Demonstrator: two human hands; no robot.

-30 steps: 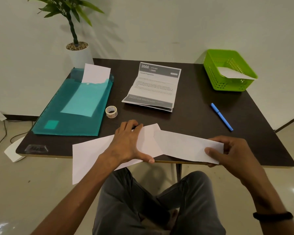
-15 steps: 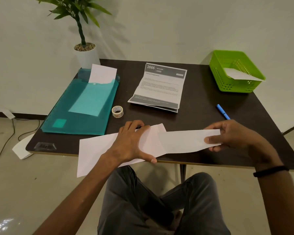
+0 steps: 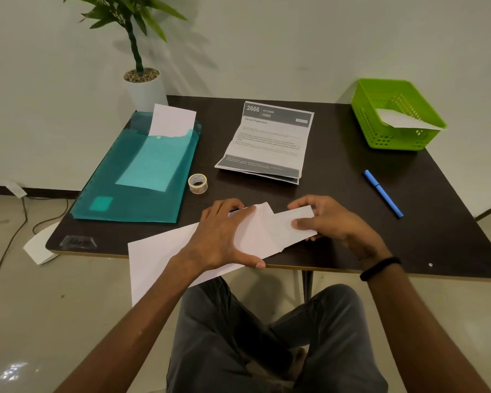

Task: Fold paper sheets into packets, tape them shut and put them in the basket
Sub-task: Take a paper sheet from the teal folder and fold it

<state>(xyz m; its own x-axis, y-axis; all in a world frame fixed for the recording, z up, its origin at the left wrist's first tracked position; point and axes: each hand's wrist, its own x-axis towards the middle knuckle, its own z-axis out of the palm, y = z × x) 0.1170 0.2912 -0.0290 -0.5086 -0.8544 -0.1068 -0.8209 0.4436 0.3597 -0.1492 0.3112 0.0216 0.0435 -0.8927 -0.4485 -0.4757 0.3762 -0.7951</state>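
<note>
A long white paper sheet lies across the table's front edge, its left end hanging over. My left hand presses flat on its middle. My right hand pinches the sheet's right end, which is folded over toward the left hand. A small roll of clear tape stands behind the left hand. The green basket sits at the far right corner with a white folded packet inside.
A teal plastic folder with white paper sticking out lies at the left. A printed instruction sheet lies mid-table, a blue pen at the right. A potted plant stands at the back left. My knees are under the table's front edge.
My right hand has carried the sheet's right end leftward, folding it over toward my left hand. The left hand has stayed pressed on the sheet.
</note>
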